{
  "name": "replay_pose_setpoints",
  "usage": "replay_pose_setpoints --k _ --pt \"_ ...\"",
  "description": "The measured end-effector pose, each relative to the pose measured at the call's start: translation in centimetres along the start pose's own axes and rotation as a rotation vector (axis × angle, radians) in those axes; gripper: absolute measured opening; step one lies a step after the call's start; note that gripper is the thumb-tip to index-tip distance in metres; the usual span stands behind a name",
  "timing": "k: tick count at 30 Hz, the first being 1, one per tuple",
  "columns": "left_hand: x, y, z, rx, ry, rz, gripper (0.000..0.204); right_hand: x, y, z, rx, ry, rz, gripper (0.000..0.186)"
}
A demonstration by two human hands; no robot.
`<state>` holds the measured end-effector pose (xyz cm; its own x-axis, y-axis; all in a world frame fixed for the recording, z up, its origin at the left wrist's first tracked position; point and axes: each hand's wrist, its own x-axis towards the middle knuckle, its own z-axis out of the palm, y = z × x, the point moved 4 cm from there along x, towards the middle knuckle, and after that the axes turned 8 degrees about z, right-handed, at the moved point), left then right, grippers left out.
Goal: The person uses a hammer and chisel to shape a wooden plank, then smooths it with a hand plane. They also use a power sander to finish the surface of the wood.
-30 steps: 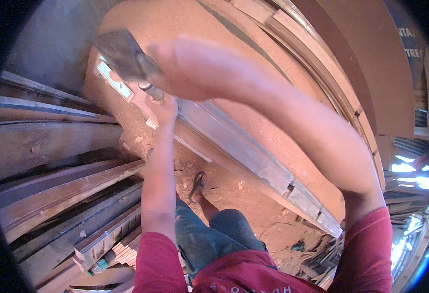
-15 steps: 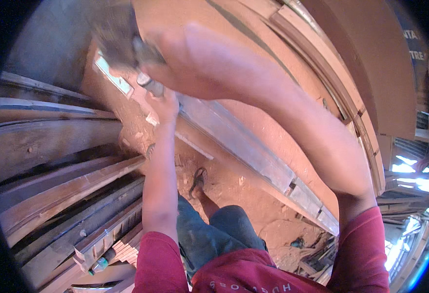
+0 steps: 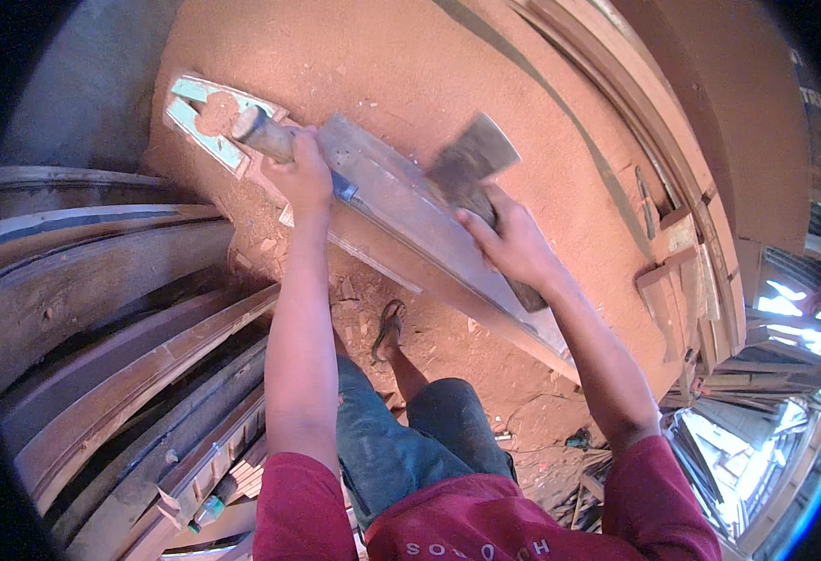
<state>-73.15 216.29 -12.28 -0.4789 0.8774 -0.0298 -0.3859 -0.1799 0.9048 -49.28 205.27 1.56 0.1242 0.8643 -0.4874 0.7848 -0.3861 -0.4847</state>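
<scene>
The left hand (image 3: 306, 178) was clamped on a long wooden board (image 3: 410, 224) near its upper end. The right hand (image 3: 513, 245) gripped a blurred hatchet (image 3: 471, 168) by its handle, the head over the board above sawdust-covered ground (image 3: 485, 75).

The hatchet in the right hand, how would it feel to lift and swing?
The hatchet probably feels head-heavy: a broad metal head sits on a short wooden handle. It looks rigid, not floppy. The right hand grips just below the head, which likely tames the weight. Set down on the plank, it might slide off the slope.
</scene>
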Motion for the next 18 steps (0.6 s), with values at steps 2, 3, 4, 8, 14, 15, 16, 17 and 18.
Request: replay_pose_setpoints --k 2,3,4,8,14,15,16,17,18 --pt "0.6 0.5 0.1 -0.077 0.042 -0.056 0.010 -0.1 5.5 2.2 0.099 -0.082 0.258 0.045" --pt "1.2 0.4 0.0 -0.080 0.065 -0.092 0.010 -0.3 7.3 3.4 0.132 -0.050 0.282 0.044" --pt "1.6 0.3 -0.2 -0.082 0.090 -0.128 0.011 -0.6 8.7 4.5 0.164 -0.019 0.306 0.043" --pt "3.0 -0.6 -1.2 -0.032 0.221 -0.298 0.013 -1.6 11.6 8.0 0.343 0.131 0.358 0.044" --pt "3.2 -2.7 -5.5 -0.161 0.158 -0.611 0.020 -1.0 12.7 9.7 0.348 0.283 0.295 0.046" --pt "0.9 -1.6 -4.5 -0.196 0.069 -0.715 0.019 -1.1 12.7 9.6 0.366 0.275 0.301 0.047" --pt "-1.9 0.4 -3.2 -0.231 -0.019 -0.818 0.019 -1.2 12.5 9.5 0.384 0.266 0.307 0.047" --pt "-3.6 1.6 -3.3 -0.072 -0.106 -0.807 0.018 -1.2 12.8 9.4 0.378 0.265 0.319 0.047" --pt "-4.9 2.6 -3.4 0.085 -0.193 -0.789 0.016 -1.2 12.8 9.3 0.372 0.260 0.328 0.047"
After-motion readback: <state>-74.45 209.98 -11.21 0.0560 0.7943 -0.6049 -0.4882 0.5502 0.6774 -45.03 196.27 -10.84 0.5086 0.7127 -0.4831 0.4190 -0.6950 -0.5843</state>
